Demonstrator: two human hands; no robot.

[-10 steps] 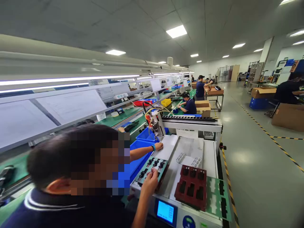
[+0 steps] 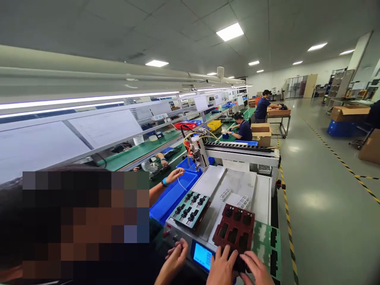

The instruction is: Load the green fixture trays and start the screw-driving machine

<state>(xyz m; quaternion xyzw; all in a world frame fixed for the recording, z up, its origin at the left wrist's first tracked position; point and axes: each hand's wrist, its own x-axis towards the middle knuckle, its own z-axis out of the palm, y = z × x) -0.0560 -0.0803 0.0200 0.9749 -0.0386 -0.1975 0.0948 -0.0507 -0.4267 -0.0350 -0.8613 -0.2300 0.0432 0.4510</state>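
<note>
My left hand (image 2: 222, 266) is at the bottom edge, its fingers stretched and spread at the near edge of the dark red fixture plate (image 2: 219, 233). Just to its right, my right hand (image 2: 255, 270) has its fingers curled at a small black part (image 2: 239, 264). The part lies between my hands, and its lower side is hidden. Cut-out pockets show in the red plate. Under its right side a green plate (image 2: 267, 245) sticks out. Left of it, a light green fixture (image 2: 190, 209) bears several black parts in rows.
A co-worker at the left has one hand (image 2: 175, 257) near the blue screen (image 2: 202, 256) and the other (image 2: 175, 175) over a blue bin (image 2: 169, 202). The machine's gantry (image 2: 243, 152) spans the white bed. White labelled strips (image 2: 244, 202) lie behind the red plate.
Both my hands have come into view at the bottom. The co-worker's near hand has drawn back from the green fixture, and the far hand has lifted from the machine bed. The view has shifted.
</note>
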